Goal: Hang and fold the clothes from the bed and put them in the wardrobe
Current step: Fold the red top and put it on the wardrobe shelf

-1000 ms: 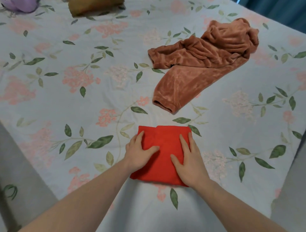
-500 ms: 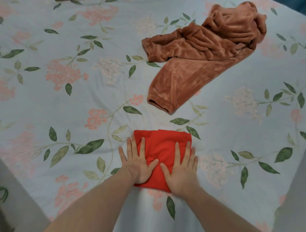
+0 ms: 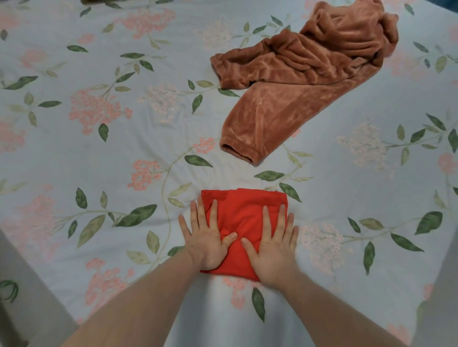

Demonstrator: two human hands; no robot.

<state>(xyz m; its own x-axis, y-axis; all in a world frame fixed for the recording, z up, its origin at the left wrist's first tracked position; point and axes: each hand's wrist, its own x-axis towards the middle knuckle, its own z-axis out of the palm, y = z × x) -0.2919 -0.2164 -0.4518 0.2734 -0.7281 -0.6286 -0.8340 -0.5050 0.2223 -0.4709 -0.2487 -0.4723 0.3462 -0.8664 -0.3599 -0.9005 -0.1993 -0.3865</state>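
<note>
I can make out only a dark sliver of something at the far left edge (image 3: 99, 2), cut off by the frame; the brown fleece garment (image 3: 297, 81) at far right loses its top there too. My palms hide the near corners of the folded red garment (image 3: 244, 223), lying near centre on the floral bed (image 3: 99, 161). My left hand (image 3: 207, 241) and right hand (image 3: 272, 247) each lie flat, fingers straight and spread, pressing on it, gripping nothing.
</note>
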